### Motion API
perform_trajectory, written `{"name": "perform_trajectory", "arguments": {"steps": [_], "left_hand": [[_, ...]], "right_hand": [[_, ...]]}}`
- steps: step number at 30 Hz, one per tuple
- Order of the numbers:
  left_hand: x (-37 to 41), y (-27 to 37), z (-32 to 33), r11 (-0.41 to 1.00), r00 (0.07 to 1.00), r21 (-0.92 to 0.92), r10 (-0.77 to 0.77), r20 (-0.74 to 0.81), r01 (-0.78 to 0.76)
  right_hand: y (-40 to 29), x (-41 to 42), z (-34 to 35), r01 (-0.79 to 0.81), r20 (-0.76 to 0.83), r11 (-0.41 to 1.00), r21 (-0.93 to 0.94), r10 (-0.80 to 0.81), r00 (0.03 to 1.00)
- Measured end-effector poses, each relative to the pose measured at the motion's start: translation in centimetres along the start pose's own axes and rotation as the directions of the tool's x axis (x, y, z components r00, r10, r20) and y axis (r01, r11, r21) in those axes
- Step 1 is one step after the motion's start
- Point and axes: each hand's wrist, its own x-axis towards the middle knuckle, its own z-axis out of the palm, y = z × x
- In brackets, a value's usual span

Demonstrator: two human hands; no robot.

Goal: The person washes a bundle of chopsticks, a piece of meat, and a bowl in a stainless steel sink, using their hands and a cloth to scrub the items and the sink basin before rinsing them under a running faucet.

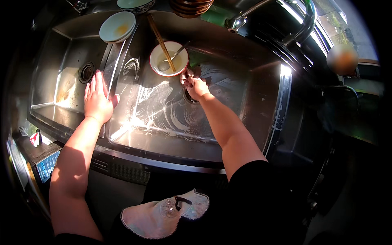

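Note:
My left hand (99,105) lies flat, fingers extended and thumb apart, over the divider (116,61) between two stainless steel sink basins. It holds nothing. In the larger basin (226,122), my right hand (198,88) grips a crumpled, brownish-pink cloth (185,78) beside the drain (189,97), which it partly hides. Whitish suds streak the basin floor around it. Just beyond the cloth stands a white bowl with a red rim (180,61). Wooden chopsticks (159,38) and a metal spoon (164,65) lean in its cloudy liquid.
Stacked white plates (110,26), the top one stained yellow, sit at the divider's far end. Behind are a patterned bowl (137,7) and stacked brown bowls (191,7). A faucet (235,24) rises at the back. The smaller basin (46,82) has its own drain (87,72).

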Motion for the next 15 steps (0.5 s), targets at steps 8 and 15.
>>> {"name": "perform_trajectory", "arguments": {"steps": [8,15], "left_hand": [[0.2,0.2,0.1,1.0,1.0,-0.001,0.021,-0.016,-0.021],[0.2,-0.2,0.7,0.999,0.999,0.029,0.025,-0.039,-0.024]], "right_hand": [[12.9,-0.3,-8.3,-0.219,-0.388,0.964,-0.152,0.146,0.91],[13.0,-7.4,-5.5,-0.253,0.198,0.767,-0.59,0.442,0.875]]}}
